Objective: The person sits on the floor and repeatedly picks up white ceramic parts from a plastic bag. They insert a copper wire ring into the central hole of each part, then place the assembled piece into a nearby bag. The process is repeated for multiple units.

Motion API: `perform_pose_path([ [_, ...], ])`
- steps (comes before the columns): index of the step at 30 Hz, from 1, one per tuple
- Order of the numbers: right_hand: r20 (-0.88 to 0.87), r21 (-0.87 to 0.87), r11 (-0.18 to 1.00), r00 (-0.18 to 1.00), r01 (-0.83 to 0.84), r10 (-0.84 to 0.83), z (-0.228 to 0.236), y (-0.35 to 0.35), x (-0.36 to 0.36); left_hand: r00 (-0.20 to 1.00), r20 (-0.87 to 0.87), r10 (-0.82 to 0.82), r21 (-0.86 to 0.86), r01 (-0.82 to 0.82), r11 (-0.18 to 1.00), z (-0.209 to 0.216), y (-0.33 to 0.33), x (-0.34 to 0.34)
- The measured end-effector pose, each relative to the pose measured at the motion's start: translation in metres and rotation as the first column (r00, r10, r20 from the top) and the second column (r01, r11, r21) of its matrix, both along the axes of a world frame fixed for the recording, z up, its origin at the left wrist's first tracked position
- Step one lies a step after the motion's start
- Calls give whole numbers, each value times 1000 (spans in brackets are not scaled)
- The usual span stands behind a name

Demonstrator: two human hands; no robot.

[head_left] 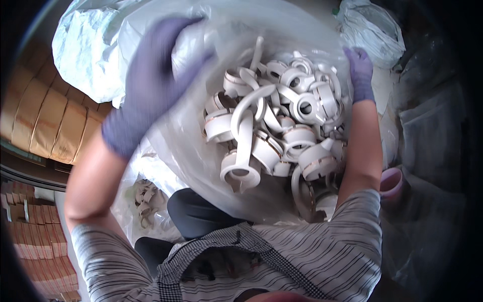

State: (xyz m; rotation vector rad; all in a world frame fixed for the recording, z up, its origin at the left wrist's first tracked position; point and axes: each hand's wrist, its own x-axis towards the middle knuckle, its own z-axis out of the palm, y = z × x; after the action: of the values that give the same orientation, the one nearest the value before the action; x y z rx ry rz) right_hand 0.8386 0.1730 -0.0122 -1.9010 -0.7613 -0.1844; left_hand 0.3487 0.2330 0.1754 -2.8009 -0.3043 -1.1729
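A large clear plastic bag (177, 132) lies open before me, holding a heap of white plastic parts (244, 141). They have ring-shaped ends, curved handles and thin copper-coloured bands. My left hand (151, 75), in a purple glove, is raised over the bag's left side. It is blurred by motion, with thumb and fingers wide apart; whether it touches the film is unclear. At the bag's right rim, my right hand (360, 75), gloved too, has its fingers closed on the plastic.
White plastic bags lie at the far left (88, 50) and far right (375, 32). Brown wrapped bundles (48, 118) and stacked reddish-brown pieces (43, 236) are on the left. A smaller bag of parts (147, 204) lies by my knee. A pink container (391, 182) stands beside my right arm.
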Motion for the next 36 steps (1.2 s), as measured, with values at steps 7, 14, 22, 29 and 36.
perform_pose_path([
  [7, 592, -450, 867, 656, -215, 469, 37, -15, 72, 747, -515, -421, -432, 197, 880, -190, -172, -57],
  [14, -626, -145, 983, 780, -113, -3, -75, -281, 51, 835, -442, -327, -293, 210, 933, -229, -160, -64],
  [22, -908, 369, 915, 274, 166, 316, -238, -402, -135, 899, -352, -262, -255, 177, 950, -198, -170, -65],
  [29, -796, 505, 853, 454, 134, 400, -211, -358, -216, 944, -263, -200, -243, 136, 961, -170, -168, -82],
  [36, -673, 601, 783, 631, 162, 386, 41, -284, -196, 967, 167, 193, -675, -31, 737, -116, -109, -129],
])
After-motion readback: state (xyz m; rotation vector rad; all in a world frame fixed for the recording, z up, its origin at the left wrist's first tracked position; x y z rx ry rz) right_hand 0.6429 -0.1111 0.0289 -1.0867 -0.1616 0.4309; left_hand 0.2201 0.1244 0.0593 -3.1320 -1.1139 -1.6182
